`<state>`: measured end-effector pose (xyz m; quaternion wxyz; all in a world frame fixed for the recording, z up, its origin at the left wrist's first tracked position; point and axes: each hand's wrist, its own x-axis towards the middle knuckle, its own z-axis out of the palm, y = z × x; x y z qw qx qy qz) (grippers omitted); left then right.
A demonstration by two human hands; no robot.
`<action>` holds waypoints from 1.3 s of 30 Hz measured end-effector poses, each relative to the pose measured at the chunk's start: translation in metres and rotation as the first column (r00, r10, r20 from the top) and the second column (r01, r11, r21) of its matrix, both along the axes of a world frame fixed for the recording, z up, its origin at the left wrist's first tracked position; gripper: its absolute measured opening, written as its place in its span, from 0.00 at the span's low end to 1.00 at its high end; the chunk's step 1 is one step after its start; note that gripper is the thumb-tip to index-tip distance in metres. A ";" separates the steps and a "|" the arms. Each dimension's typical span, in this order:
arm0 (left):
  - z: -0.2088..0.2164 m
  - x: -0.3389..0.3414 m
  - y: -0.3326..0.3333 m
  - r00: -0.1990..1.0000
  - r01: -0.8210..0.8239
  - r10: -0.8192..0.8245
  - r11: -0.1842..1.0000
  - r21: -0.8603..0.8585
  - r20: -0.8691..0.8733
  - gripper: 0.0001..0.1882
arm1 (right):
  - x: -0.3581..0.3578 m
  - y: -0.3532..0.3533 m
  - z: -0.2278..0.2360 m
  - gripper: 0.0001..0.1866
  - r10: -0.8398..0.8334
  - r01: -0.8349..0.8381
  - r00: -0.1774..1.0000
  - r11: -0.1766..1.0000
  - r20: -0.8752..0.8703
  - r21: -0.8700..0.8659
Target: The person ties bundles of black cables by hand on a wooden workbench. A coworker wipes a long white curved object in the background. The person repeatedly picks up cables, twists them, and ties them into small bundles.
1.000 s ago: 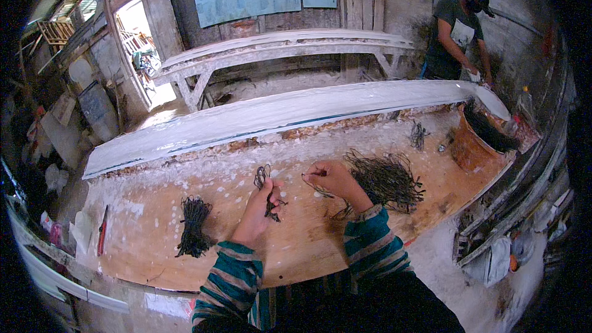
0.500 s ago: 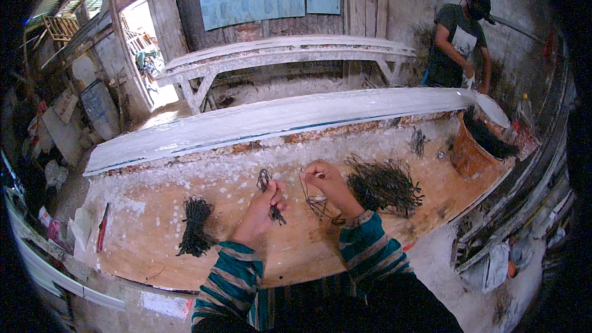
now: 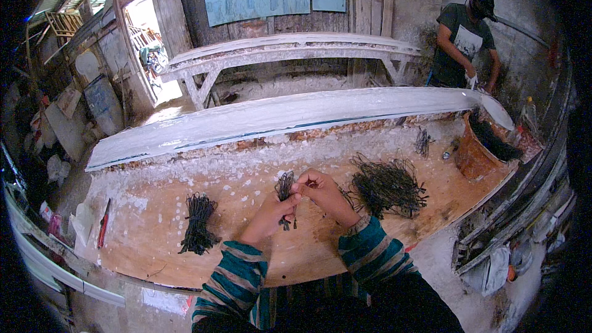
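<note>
My left hand [image 3: 266,217] is closed around a small bunch of thin black looped cords [image 3: 284,184], whose loops stick up above the fingers and whose ends hang below. Pressed up against it, my right hand [image 3: 325,192] pinches a cord at the side of the bunch; the fingertips partly hide the strand. To the right lies a loose pile of black looped cords [image 3: 390,186] on the wooden board [image 3: 308,253]. Left of my hands rests a thick bundle of the same black cords [image 3: 198,225], gathered at its middle.
A red-handled cutter [image 3: 103,225] lies at the board's left end. An orange bucket [image 3: 476,159] with black material stands at the right, near a few more cords [image 3: 422,142]. Behind runs a long white-topped slab [image 3: 277,120]. A person [image 3: 462,43] works at the far right.
My right hand has moved left to meet the left hand, bringing its cord to the bunch. My left hand has shifted slightly right. The view has turned a little.
</note>
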<state>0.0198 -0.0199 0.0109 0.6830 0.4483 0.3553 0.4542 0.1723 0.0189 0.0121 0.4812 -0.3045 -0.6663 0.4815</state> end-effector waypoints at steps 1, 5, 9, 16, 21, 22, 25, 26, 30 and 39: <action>0.000 -0.002 0.000 0.999 -0.018 0.020 0.999 -0.050 0.043 0.11 | -0.002 0.000 -0.001 0.07 0.008 -0.008 0.999 1.000 -0.053 0.010; 0.000 -0.012 0.007 0.990 -0.133 0.135 0.989 -0.059 0.041 0.11 | 0.003 -0.004 0.013 0.07 -0.107 0.115 0.991 0.989 0.085 -0.091; -0.003 -0.021 0.015 0.959 -0.216 0.239 0.964 -0.154 0.149 0.12 | 0.017 0.006 0.006 0.08 -0.378 0.268 0.797 0.921 0.471 0.284; -0.004 -0.037 0.024 0.865 -0.342 0.389 0.919 -0.195 0.317 0.08 | 0.077 0.023 0.025 0.10 -0.712 0.400 0.449 0.700 0.540 0.592; -0.013 -0.054 0.031 0.829 -0.299 0.343 0.939 -0.168 0.442 0.08 | 0.171 0.009 0.016 0.22 -0.772 0.646 0.262 0.586 0.579 0.489; -0.013 -0.051 0.034 0.831 -0.288 0.337 0.941 -0.177 0.443 0.08 | 0.197 0.009 0.005 0.24 -0.741 0.640 0.218 0.600 0.636 0.480; -0.012 -0.047 0.033 0.802 -0.357 0.422 0.906 -0.229 0.422 0.08 | 0.225 0.004 -0.007 0.30 -0.547 0.657 0.157 0.679 0.823 0.326; -0.010 -0.045 0.033 0.788 -0.388 0.459 0.888 -0.248 0.410 0.08 | 0.230 0.000 -0.010 0.32 -0.462 0.676 0.145 0.692 0.875 0.253; -0.016 -0.045 0.036 0.794 -0.383 0.426 0.904 -0.188 0.433 0.09 | 0.222 -0.010 -0.038 0.39 -0.431 0.614 0.263 0.765 0.863 0.195; -0.012 -0.050 0.033 0.844 -0.338 0.364 0.931 -0.137 0.395 0.10 | 0.082 -0.057 -0.013 0.43 -0.350 0.430 0.197 0.870 0.916 0.240</action>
